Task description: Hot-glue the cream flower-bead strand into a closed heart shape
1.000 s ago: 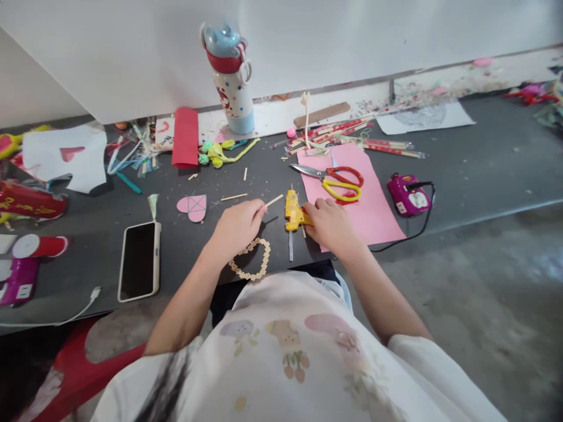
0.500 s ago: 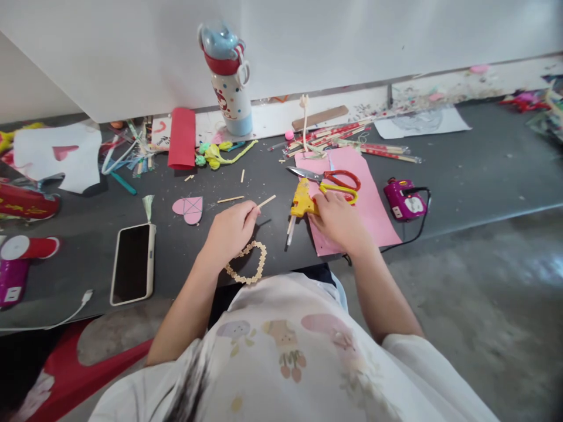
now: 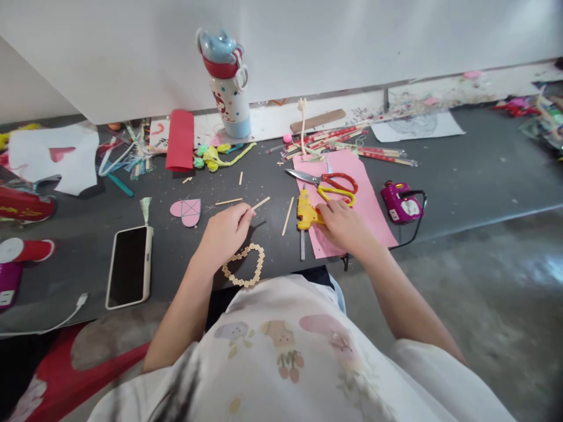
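Between the thumb and fingers of my left hand (image 3: 225, 234) is a thin wooden stick (image 3: 261, 203), its tip pointing up and right. Just below that hand lies a heart-shaped outline made of small pale pieces (image 3: 259, 264), near the table's front edge. My right hand (image 3: 345, 225) is closed around the handle of a yellow hot glue gun (image 3: 304, 210), with a clear glue stick (image 3: 302, 245) poking out of its back end. Beyond the right hand, scissors (image 3: 328, 180) with red and yellow handles rest on pink paper (image 3: 373, 220). Another wooden stick (image 3: 288, 215) lies left of the glue gun.
A pink paper heart (image 3: 187, 212) and a phone (image 3: 129, 266) lie to the left. At the back stand a water bottle (image 3: 229, 88) and, to its right, wrapped sticks (image 3: 325, 138). A purple box (image 3: 400, 202) with a black cord sits right.
My right hand has shifted the glue gun slightly right and turned it more upright, away from the loose stick beside it. My left hand still holds its stick, almost unmoved.
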The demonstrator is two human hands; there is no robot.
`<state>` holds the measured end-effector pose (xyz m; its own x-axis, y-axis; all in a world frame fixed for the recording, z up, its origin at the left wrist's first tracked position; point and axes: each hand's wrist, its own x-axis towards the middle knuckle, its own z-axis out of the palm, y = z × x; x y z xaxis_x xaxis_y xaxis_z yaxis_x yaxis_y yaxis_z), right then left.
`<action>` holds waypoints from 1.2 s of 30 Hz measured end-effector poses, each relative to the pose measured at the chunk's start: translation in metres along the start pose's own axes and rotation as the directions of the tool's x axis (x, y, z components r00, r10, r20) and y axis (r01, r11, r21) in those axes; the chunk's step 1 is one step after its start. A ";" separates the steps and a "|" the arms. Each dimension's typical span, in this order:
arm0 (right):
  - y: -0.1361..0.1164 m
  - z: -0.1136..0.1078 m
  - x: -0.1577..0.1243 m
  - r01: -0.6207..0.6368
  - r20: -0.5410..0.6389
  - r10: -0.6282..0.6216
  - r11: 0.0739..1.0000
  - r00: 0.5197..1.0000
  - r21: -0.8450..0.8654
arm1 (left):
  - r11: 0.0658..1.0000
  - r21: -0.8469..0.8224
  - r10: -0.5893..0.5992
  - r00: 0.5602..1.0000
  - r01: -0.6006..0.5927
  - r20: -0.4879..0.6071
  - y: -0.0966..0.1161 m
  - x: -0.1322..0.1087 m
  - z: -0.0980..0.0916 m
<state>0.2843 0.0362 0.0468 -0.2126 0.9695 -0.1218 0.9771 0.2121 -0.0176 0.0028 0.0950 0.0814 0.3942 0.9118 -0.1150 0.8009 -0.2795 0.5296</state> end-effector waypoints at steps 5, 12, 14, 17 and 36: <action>0.009 -0.008 -0.001 0.070 -0.005 -0.070 0.996 0.998 0.055 | 1.000 -0.027 0.014 1.000 -0.014 -0.014 -0.001 -0.005 -0.002; 0.063 -0.029 0.025 -0.059 -0.042 0.059 0.998 0.997 -0.005 | 0.997 -0.077 -0.010 1.000 0.010 0.006 0.000 -0.009 -0.001; 0.072 -0.024 0.039 -0.113 0.040 0.115 0.992 0.993 -0.048 | 0.996 -0.088 -0.015 1.000 0.016 0.018 0.001 -0.010 0.000; 0.080 -0.016 0.056 -0.112 0.115 0.118 0.992 0.986 -0.056 | 0.995 -0.095 -0.015 1.000 0.016 0.017 0.004 -0.013 -0.001; 0.088 -0.033 0.071 -0.301 0.215 0.275 0.948 0.937 0.101 | 0.964 -0.255 -0.107 0.989 0.077 -0.105 -0.010 -0.021 -0.007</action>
<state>0.3552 0.1275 0.0697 0.0714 0.9406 -0.3321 0.9914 -0.1036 -0.0804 -0.0169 0.0809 0.0845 0.2569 0.9630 -0.0818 0.6875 -0.1226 0.7157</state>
